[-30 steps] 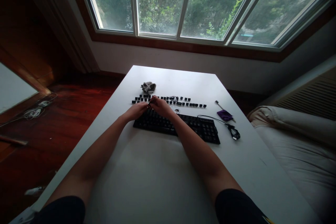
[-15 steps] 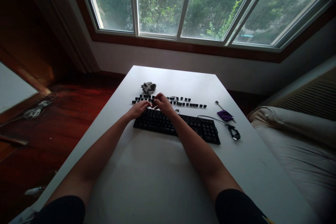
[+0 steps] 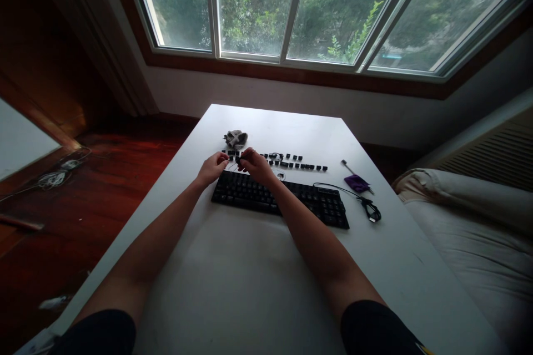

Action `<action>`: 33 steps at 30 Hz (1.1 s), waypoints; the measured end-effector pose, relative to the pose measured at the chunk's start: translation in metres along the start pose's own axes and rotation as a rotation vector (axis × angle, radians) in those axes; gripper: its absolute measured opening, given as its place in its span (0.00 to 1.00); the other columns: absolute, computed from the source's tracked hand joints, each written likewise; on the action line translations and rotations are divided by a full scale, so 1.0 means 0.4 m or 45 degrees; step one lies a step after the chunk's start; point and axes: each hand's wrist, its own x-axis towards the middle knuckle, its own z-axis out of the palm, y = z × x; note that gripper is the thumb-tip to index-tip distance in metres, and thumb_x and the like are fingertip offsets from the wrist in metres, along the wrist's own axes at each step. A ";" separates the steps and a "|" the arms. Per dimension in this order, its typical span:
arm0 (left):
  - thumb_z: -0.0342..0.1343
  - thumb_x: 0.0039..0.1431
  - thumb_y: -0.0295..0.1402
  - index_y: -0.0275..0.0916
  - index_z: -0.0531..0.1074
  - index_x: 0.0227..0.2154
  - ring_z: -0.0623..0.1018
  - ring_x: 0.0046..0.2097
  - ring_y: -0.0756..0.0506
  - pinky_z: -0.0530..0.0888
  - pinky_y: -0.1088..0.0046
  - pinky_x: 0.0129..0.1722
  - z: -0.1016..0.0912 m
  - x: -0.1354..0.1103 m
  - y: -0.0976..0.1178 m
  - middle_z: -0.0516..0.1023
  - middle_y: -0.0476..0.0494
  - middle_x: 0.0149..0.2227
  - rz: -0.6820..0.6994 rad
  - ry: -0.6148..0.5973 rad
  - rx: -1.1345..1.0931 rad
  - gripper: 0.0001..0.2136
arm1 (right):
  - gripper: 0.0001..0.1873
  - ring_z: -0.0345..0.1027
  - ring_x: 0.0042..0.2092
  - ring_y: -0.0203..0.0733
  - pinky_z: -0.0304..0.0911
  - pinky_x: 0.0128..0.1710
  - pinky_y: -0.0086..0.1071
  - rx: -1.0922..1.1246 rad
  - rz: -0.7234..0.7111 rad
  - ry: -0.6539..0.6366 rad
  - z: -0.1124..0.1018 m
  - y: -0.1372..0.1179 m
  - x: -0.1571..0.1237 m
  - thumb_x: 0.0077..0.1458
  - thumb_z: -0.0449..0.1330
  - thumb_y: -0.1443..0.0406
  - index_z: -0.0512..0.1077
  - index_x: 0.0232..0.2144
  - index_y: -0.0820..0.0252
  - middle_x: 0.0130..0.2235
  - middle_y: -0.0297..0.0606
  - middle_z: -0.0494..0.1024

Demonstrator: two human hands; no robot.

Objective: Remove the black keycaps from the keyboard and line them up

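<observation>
Over the far edge of a black keyboard [image 3: 308, 195], my two hands work close together. My right hand [image 3: 255, 166] pinches a small dark piece [image 3: 238, 160] with thin wire-like lines below it; its exact kind is too small to tell. Just to the left, my left hand [image 3: 213, 167] has thumb and fingers closed together, and what they hold, if anything, cannot be made out. Loose black keycaps [image 3: 307, 166] lie in rows behind the keyboard, partly hidden by my hands. A small ring-shaped thing [image 3: 281, 176] lies at the keyboard's far edge.
A crumpled grey cloth [image 3: 236, 139] lies behind the keycaps on the white table [image 3: 233, 283]. To the right are a small brush [image 3: 347, 166], a purple pouch or cloth [image 3: 357, 182] and the bundled keyboard cable [image 3: 370, 209]. A cushioned seat [image 3: 478, 227] stands beyond the right edge.
My left hand has moved back leftward and slightly up, apart from the right hand. The right hand has shifted slightly left, and the dark piece at its fingertips now shows.
</observation>
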 end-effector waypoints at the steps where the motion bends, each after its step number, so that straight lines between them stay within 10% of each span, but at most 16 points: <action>1: 0.58 0.60 0.36 0.41 0.74 0.45 0.78 0.38 0.44 0.74 0.66 0.43 -0.004 0.001 -0.004 0.80 0.45 0.38 0.056 0.075 0.139 0.12 | 0.09 0.78 0.31 0.39 0.72 0.31 0.31 -0.014 0.004 0.017 -0.001 -0.002 0.000 0.57 0.59 0.61 0.64 0.39 0.55 0.28 0.29 0.77; 9: 0.58 0.59 0.30 0.43 0.78 0.42 0.71 0.55 0.33 0.65 0.50 0.56 0.003 0.012 -0.034 0.80 0.39 0.47 0.290 0.189 0.728 0.09 | 0.07 0.78 0.30 0.39 0.73 0.32 0.32 -0.089 0.002 0.047 -0.007 -0.001 0.001 0.57 0.58 0.63 0.65 0.39 0.55 0.28 0.29 0.78; 33: 0.57 0.60 0.30 0.45 0.81 0.43 0.70 0.56 0.36 0.66 0.54 0.59 -0.019 0.028 -0.070 0.79 0.41 0.49 0.342 0.184 0.702 0.11 | 0.04 0.74 0.31 0.38 0.68 0.36 0.30 -0.453 0.066 -0.010 -0.023 -0.023 -0.009 0.56 0.60 0.66 0.71 0.36 0.56 0.28 0.29 0.79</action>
